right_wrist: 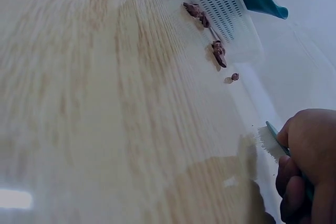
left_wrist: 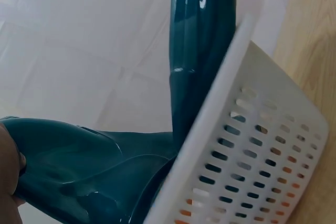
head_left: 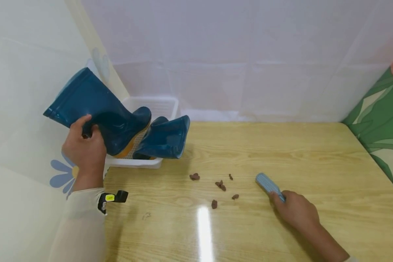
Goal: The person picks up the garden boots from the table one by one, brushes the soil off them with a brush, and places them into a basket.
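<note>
My left hand (head_left: 86, 149) grips a dark blue rubber boot (head_left: 101, 103) by its shaft, with the opening toward the upper left and the foot over a white plastic basket (head_left: 142, 164). A second rubber boot (head_left: 168, 136) lies in the basket, its shaft leaning out over the right side. In the left wrist view the held boot (left_wrist: 68, 169) meets the basket's rim beside the other boot (left_wrist: 202, 51). My right hand (head_left: 296, 211) holds a blue-grey scrubbing brush (head_left: 266, 182) by the handle. Its pale bristles (right_wrist: 270, 142) face the table in the right wrist view.
Several brown clumps (head_left: 221, 185) of dirt-like stuff are scattered on the wood-grain table (head_left: 281, 145) between the basket and the brush. A white-covered wall (head_left: 216, 80) closes off the back, and another wall (head_left: 19, 127) stands close to my left arm.
</note>
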{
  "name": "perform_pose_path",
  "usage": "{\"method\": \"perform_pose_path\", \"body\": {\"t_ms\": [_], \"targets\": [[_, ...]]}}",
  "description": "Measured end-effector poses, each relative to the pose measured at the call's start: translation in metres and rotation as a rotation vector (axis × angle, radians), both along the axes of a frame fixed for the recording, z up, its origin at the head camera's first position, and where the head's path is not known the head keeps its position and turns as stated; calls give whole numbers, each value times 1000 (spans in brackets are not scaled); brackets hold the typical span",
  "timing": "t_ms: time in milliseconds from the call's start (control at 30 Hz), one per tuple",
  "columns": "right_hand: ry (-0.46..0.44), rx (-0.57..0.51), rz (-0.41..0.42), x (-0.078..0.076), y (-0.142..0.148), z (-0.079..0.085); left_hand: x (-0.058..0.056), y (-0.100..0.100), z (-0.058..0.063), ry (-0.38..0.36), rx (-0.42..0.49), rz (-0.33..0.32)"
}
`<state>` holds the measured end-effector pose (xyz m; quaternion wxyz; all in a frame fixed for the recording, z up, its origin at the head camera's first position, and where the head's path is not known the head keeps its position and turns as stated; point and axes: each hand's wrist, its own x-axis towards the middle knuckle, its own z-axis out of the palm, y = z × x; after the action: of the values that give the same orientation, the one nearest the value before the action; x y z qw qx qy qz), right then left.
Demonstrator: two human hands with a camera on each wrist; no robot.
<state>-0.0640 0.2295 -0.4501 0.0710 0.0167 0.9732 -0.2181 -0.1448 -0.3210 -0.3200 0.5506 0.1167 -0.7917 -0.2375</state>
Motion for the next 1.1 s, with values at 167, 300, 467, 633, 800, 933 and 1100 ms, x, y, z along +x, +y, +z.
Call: {"method": "perform_pose_path", "body": {"t_ms": [167, 300, 467, 633, 800, 933, 1100], "targets": [[5, 0, -1, 0, -1, 0, -4, -5, -10, 14, -9, -8], [-3, 2, -2, 0, -1, 0, -7, -7, -18, 21, 14, -1], [-12, 5, -3, 0, -2, 0, -7, -8, -26, 11, 27, 12], [-24, 2, -1, 0, -3, 1, -5, -7, -33, -6, 0, 16], [-25, 3, -1, 0, -3, 1, -4, -9, -41, -24, -16, -5], [-38, 6, -2, 0, -2, 1, -3, -10, -47, -58, 5, -9], [-45, 6, -6, -1, -2, 2, 1, -8, -49, -113, 101, -15]]}}
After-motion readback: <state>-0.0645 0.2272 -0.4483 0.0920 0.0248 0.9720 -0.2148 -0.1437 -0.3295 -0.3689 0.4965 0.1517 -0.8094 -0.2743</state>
